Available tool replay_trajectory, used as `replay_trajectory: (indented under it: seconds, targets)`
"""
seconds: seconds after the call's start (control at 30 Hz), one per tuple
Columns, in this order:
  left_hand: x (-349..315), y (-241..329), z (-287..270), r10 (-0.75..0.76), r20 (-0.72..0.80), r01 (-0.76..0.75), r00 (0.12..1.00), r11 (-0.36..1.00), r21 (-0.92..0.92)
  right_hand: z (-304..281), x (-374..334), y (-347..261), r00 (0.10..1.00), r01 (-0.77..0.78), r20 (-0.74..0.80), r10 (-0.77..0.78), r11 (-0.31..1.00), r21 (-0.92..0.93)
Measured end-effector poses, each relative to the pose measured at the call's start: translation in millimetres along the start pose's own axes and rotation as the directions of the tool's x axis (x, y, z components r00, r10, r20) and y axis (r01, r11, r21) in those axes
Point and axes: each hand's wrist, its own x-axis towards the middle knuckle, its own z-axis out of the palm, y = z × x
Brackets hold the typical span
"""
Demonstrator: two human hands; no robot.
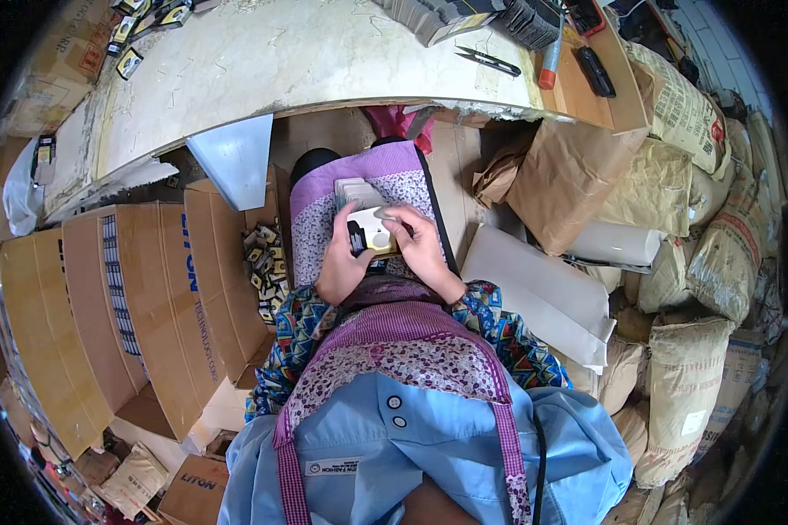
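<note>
Above my lap I hold a small white and yellow card pack (pixel 378 232) with a black piece at its left end. My left hand (pixel 341 262) is closed around its left side, the thumb near the black piece. My right hand (pixel 418 248) grips the right side, thumb and fingers pressed on the card. Just beyond the hands, a stack of pale cards (pixel 352 190) lies on the purple flowered apron (pixel 311 214) over my lap. What the black piece is, I cannot make out.
Left of my lap, an open carton holds several black and yellow packs (pixel 265 267). The worktable (pixel 280 66) ahead bears card stacks (pixel 429 19), black thread snips (pixel 488 61) and a blue and orange tool (pixel 551 61). Paper sacks (pixel 687 394) crowd the right.
</note>
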Motion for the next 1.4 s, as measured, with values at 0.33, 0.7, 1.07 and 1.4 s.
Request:
replay_trajectory:
  seconds: [0.33,0.7,1.07,1.4]
  targets:
    - [10,10,-7,0.119,-0.156,-0.117,0.981,0.993,0.026,-5,2,-20,0.968,0.253,0.121,-0.222,0.868,-0.428]
    - [8,6,-14,0.216,-0.051,-0.161,0.975,0.846,0.509,-6,4,-13,0.996,-0.029,0.091,0.020,0.995,0.091]
    - [7,-4,-18,0.027,-0.032,-0.029,0.999,0.998,-0.049,-1,-7,-7,0.892,-0.261,0.391,0.225,0.965,0.040]
    - [-12,-22,-14,-0.240,0.034,0.240,0.970,0.971,-0.009,2,-10,5,0.968,-0.246,0.072,0.239,0.965,0.092]
